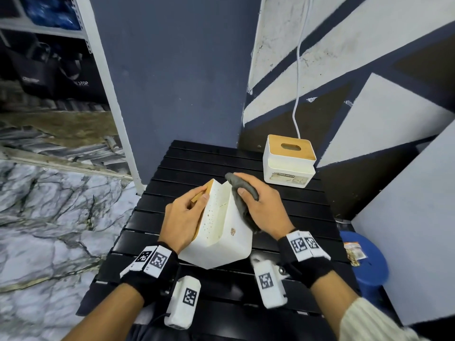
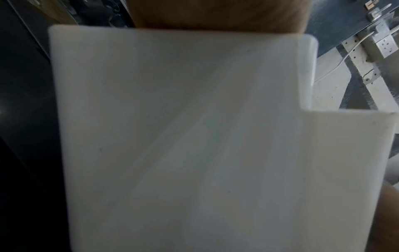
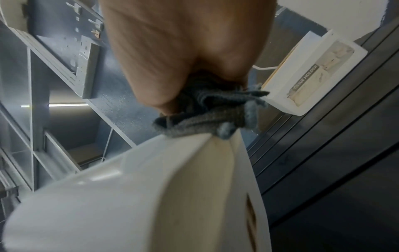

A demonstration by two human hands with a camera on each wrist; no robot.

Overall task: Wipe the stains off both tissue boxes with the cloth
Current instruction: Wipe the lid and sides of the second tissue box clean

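Observation:
A white tissue box (image 1: 221, 232) with a wooden lid lies tipped on its side in the middle of the black slatted table (image 1: 221, 153). Small brown spots and one larger stain (image 1: 232, 231) mark its upturned face. My left hand (image 1: 187, 212) grips the lid end of the box, whose white wall (image 2: 172, 136) fills the left wrist view. My right hand (image 1: 258, 205) holds a bunched grey cloth (image 1: 243, 195) against the box's right upper edge; the cloth (image 3: 207, 112) touches the box (image 3: 151, 196). A second white tissue box (image 1: 288, 161) stands upright at the table's far right corner, also visible as the box (image 3: 313, 71).
A white cable (image 1: 298, 82) hangs down the wall behind the second box. A blue stool (image 1: 366, 262) with a snack packet stands right of the table. A white metal shelf frame (image 1: 113, 94) rises at the left, beside marble-patterned floor.

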